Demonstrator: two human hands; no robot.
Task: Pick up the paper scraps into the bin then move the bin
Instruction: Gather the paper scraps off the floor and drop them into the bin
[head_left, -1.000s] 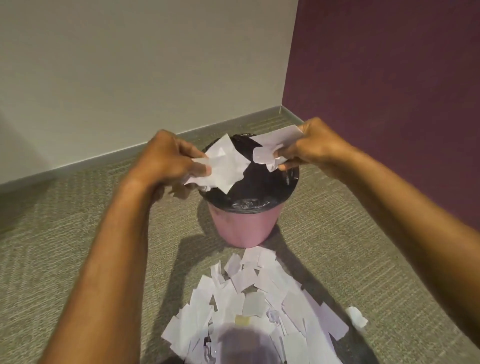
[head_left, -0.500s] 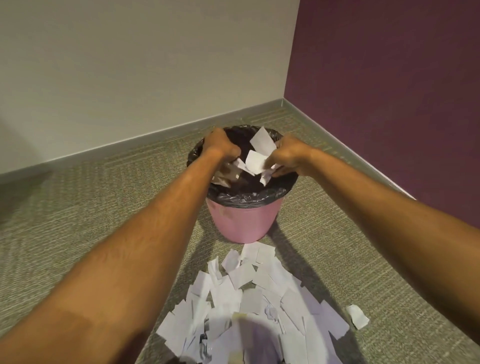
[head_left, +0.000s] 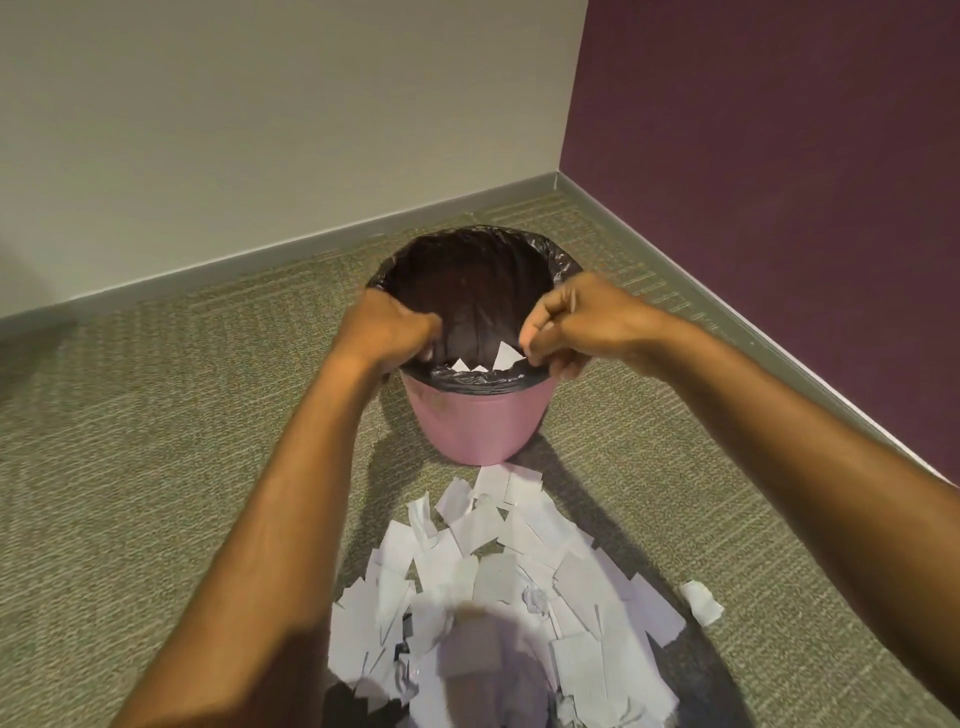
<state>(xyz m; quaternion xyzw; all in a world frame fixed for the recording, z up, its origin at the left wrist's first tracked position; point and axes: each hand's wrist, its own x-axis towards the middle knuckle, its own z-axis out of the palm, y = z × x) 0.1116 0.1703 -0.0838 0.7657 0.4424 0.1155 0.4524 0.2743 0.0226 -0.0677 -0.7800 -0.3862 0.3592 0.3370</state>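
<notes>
A pink bin (head_left: 478, 421) with a black liner (head_left: 467, 291) stands on the carpet near the room corner. My left hand (head_left: 387, 330) hovers over its left rim with fingers curled in, nothing visible in it. Over the right rim, my right hand (head_left: 576, 322) is curled the same way. A few white scraps (head_left: 506, 356) show inside the bin just behind the front rim, close to my right fingertips. A large pile of white paper scraps (head_left: 509, 551) lies on the floor in front of the bin.
One stray scrap (head_left: 701, 603) lies to the right of the pile. A beige wall (head_left: 260, 130) stands behind the bin and a purple wall (head_left: 779, 156) to its right, meeting in a corner. A blurred object (head_left: 478, 654) covers part of the pile at the bottom.
Both hands carried paper scraps over the bin and dropped them in. The hands now hold no visible paper and sit at the rim; scraps lie inside.
</notes>
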